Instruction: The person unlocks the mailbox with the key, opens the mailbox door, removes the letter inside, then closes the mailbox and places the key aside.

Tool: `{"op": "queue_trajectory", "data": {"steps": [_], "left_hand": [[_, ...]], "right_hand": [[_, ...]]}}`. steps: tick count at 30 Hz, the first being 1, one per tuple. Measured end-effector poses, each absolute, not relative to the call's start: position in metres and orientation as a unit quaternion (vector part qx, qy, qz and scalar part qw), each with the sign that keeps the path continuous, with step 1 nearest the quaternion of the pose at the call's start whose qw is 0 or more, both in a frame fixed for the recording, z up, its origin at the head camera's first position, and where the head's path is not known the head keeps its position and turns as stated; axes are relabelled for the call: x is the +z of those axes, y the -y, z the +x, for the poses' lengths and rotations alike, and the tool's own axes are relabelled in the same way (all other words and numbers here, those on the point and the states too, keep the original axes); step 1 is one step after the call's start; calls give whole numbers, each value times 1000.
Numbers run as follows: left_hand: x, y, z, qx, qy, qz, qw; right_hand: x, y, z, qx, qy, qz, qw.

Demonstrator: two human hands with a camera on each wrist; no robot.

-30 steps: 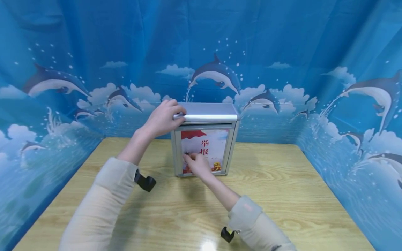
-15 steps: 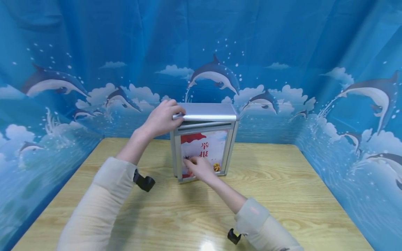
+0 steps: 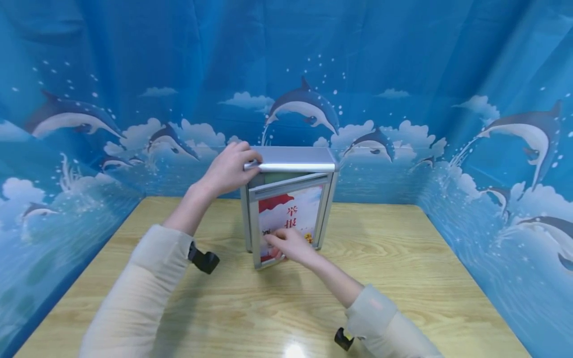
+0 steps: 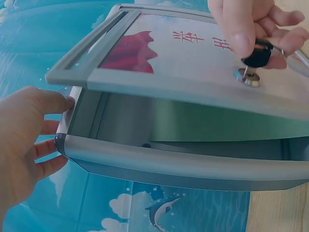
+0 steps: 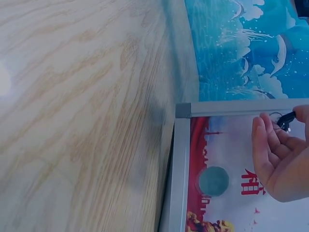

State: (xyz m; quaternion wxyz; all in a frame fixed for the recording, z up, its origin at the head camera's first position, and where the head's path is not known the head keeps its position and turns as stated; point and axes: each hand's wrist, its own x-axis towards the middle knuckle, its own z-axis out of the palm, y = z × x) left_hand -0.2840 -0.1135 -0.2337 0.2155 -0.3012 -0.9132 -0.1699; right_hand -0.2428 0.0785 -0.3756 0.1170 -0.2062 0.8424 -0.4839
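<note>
A silver metal-framed box [image 3: 297, 155] with red Chinese characters stands upright on the table. Its front door [image 3: 274, 205] is ajar at the left side, hinged on the right. My left hand [image 3: 230, 168] grips the top left corner, thumb on the front edge and fingers round behind. With thumb and fingers my right hand [image 3: 293, 245] pinches a black-headed key [image 4: 259, 53], which sits in the door's round lock [image 4: 250, 78]. A ring with another key hangs from it, partly hidden by the fingers. Through the gap a green panel [image 4: 222, 122] shows inside the box.
The wooden table [image 3: 385, 278] surrounds the box. A blue dolphin-print curtain [image 3: 188, 89] closes off the back and both sides, close behind the box. A round greenish disc [image 5: 213, 181] shows on the door's lower part.
The door has swung from closed to ajar, its left edge coming toward me. My right hand has moved down and nearer with the key. My left hand has stayed on the box corner.
</note>
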Motion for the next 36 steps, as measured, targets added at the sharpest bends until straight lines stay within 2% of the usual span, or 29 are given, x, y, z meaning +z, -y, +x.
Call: {"op": "queue_trajectory", "data": {"steps": [5, 18, 36], "left_hand": [[-233, 114, -284, -167, 912, -303, 219], [-232, 115, -286, -164, 916, -296, 216], [-235, 115, -287, -166, 910, -311, 220]], "right_hand": [[-373, -87, -240, -478, -833, -239, 144], [-370, -114, -235, -440, -822, -318, 172], [-371, -168, -228, -463, -767, -338, 287]]}}
